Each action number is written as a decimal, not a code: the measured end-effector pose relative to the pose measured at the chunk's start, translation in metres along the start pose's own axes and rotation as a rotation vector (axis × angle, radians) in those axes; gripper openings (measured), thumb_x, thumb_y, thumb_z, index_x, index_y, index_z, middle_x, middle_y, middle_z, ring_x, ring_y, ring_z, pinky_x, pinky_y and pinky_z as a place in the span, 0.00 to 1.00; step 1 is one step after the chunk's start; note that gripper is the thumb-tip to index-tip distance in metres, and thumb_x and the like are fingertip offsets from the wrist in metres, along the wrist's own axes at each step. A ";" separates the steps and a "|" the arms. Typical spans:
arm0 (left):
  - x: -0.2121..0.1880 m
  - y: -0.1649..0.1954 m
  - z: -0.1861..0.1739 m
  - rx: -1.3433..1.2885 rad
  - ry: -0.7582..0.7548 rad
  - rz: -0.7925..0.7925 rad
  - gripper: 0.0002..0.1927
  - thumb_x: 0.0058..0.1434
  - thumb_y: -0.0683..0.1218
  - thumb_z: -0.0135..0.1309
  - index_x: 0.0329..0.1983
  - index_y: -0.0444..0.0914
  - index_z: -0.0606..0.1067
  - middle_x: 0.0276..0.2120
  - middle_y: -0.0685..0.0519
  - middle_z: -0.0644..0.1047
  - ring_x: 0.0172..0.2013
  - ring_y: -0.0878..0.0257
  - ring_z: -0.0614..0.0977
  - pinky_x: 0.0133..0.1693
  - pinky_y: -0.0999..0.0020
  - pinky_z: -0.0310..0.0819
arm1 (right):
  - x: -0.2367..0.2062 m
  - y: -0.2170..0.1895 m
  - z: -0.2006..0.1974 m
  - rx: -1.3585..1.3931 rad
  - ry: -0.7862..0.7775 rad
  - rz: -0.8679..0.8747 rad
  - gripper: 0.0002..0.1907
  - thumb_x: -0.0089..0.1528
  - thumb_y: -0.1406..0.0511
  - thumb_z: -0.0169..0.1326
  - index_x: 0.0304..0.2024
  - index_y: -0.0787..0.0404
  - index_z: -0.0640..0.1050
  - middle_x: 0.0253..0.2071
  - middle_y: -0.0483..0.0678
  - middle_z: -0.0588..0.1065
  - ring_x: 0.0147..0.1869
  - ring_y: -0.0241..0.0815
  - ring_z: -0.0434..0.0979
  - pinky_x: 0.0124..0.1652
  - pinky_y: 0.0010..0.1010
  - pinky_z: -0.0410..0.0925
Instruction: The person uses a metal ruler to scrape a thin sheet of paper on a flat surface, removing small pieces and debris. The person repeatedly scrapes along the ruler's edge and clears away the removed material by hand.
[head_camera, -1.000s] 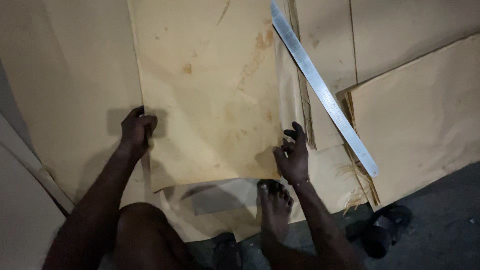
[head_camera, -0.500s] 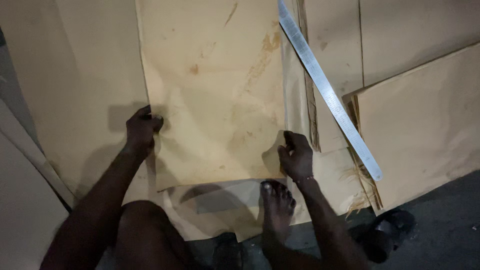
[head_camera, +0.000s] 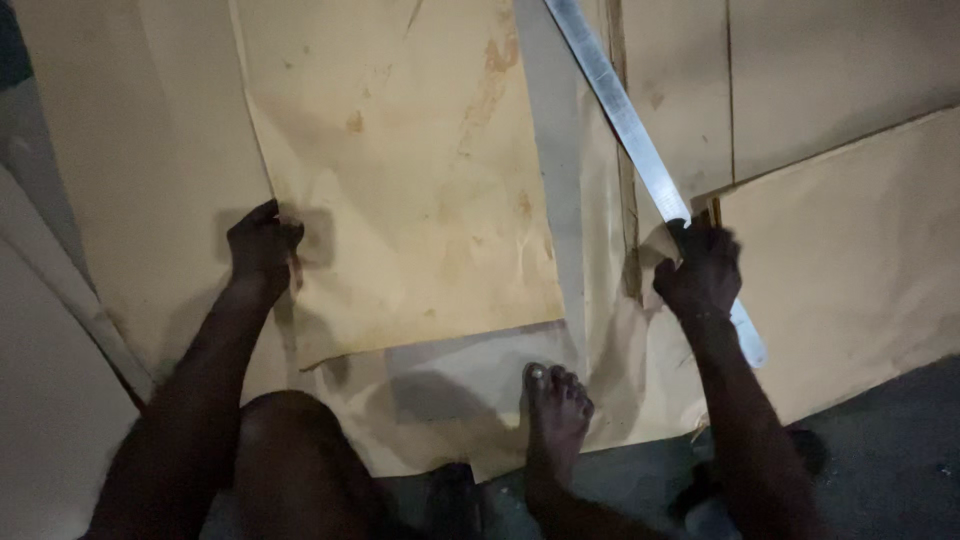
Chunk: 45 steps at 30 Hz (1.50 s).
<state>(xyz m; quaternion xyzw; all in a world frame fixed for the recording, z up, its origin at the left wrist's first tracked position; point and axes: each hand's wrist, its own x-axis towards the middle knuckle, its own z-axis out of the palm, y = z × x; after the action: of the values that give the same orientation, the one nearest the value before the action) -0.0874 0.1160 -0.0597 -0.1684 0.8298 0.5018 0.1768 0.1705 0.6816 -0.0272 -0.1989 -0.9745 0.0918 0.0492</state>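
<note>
1. Nearest the camera, the person's bare foot (head_camera: 556, 400) rests on the near edge of the lower brown sheets (head_camera: 450, 400), toes pointing away, with a bent knee (head_camera: 290, 440) to its left. A dark sandal (head_camera: 790, 455) lies on the grey floor (head_camera: 890, 450) at the right.
2. The left hand (head_camera: 262, 245) presses down with fingers curled on the left edge of the top stained sheet (head_camera: 400, 190), near its near-left corner; it looks closed on that edge.
3. The right hand (head_camera: 703, 272) is wrapped around the near end of the long metal straightedge (head_camera: 625, 120), which runs diagonally away toward the far edge of the pile. The two hands are well apart.
4. Farther off, more sheets (head_camera: 840, 90) overlap flat to the right and beyond.
5. Risks, as a judgement: the straightedge, held only at one end, could swing or scrape and crease the thin sheets; the foot could pin the lower sheets so a pull tears them; the low light could hide a misaligned edge.
</note>
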 end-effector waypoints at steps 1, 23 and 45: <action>0.000 -0.002 0.003 -0.046 -0.005 -0.021 0.23 0.59 0.36 0.58 0.60 0.32 0.78 0.37 0.55 0.80 0.31 0.70 0.75 0.32 0.72 0.71 | 0.004 0.001 0.000 -0.004 0.083 -0.033 0.32 0.48 0.64 0.60 0.57 0.60 0.76 0.48 0.60 0.75 0.49 0.65 0.75 0.41 0.51 0.71; -0.055 -0.052 0.103 0.004 -0.061 0.510 0.07 0.73 0.39 0.57 0.40 0.28 0.75 0.24 0.54 0.70 0.25 0.69 0.68 0.31 0.71 0.66 | 0.046 0.079 -0.056 0.169 -0.048 -0.077 0.29 0.56 0.62 0.70 0.59 0.64 0.82 0.38 0.59 0.78 0.39 0.53 0.80 0.43 0.42 0.73; -0.119 -0.104 0.309 -0.299 0.005 0.054 0.20 0.58 0.36 0.52 0.55 0.30 0.77 0.39 0.54 0.81 0.36 0.67 0.80 0.42 0.72 0.75 | -0.161 0.092 0.117 0.441 -0.077 0.186 0.28 0.50 0.64 0.64 0.55 0.54 0.78 0.41 0.54 0.73 0.39 0.54 0.78 0.38 0.45 0.72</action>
<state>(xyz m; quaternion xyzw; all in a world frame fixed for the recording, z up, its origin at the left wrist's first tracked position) 0.1030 0.3581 -0.2196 -0.1716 0.7506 0.6238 0.1341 0.3377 0.6822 -0.1695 -0.2685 -0.9096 0.3138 0.0453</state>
